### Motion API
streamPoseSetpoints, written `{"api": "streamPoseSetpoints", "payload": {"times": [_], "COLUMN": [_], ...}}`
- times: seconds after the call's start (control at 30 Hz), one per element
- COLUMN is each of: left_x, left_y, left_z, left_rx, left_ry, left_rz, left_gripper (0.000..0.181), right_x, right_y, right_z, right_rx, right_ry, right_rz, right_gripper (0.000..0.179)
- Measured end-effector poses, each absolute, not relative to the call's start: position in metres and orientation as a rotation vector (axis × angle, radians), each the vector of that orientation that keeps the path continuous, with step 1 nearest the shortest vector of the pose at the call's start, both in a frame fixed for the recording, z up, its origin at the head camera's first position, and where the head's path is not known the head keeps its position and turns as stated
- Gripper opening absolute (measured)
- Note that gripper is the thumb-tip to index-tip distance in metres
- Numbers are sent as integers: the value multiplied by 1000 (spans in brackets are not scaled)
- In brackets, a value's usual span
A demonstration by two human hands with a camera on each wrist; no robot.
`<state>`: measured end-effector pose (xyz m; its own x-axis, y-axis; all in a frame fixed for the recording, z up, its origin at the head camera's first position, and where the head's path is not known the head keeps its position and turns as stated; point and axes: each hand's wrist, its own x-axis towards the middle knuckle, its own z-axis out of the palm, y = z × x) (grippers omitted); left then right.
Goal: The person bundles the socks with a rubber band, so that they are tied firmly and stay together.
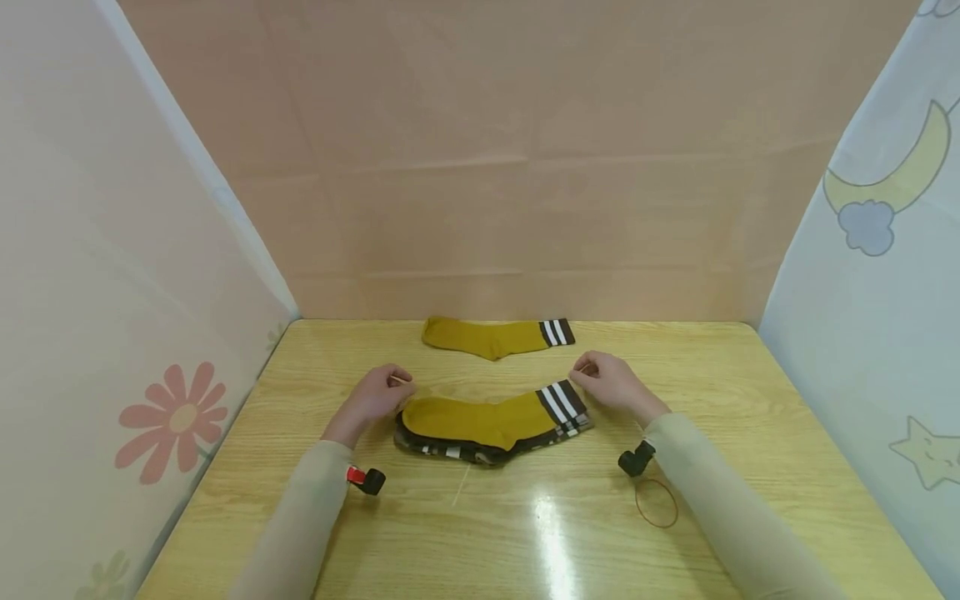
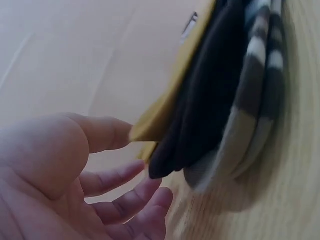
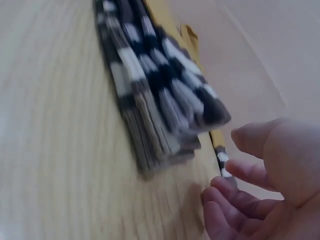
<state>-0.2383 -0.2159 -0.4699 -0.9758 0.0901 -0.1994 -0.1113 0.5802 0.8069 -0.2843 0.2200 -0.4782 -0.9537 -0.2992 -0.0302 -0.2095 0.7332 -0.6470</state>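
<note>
A mustard sock point(image 1: 472, 421) with a dark cuff and white stripes lies on top of a small stack. Below it show a black sock point(image 2: 210, 95) and patterned socks point(image 2: 247, 110) in brown, white and tan. At the toe end is my left hand point(image 1: 382, 392); its thumb tip meets the mustard toe, while the other fingers are spread loosely beneath. My right hand point(image 1: 611, 383) hovers beside the striped cuffs point(image 3: 185, 95), thumb and fingers apart with a gap to the fabric. Neither hand grips anything.
Behind the stack, a second mustard sock point(image 1: 487, 335) lies flat near the table's back edge. A thin rubber band point(image 1: 657, 503) sits by the right forearm on the wooden table point(image 1: 465, 542). Cloth walls point(image 1: 525, 167) close off the back and both sides.
</note>
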Motion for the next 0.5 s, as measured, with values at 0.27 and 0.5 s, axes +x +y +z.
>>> {"api": "streamPoseSetpoints", "payload": {"times": [0.27, 0.5], "left_x": [-272, -293], "left_y": [-210, -210], "left_z": [-471, -474], "left_rx": [-1, 78], "left_ry": [2655, 2611], "left_rz": [1165, 1235], "left_gripper": [41, 51], "right_x": [-307, -324], "right_y": [224, 224], "right_z": [-486, -490], "right_rx": [-397, -359], "right_ry": [2880, 2908], "right_rz": [-1040, -1084], "right_gripper": [24, 26]}}
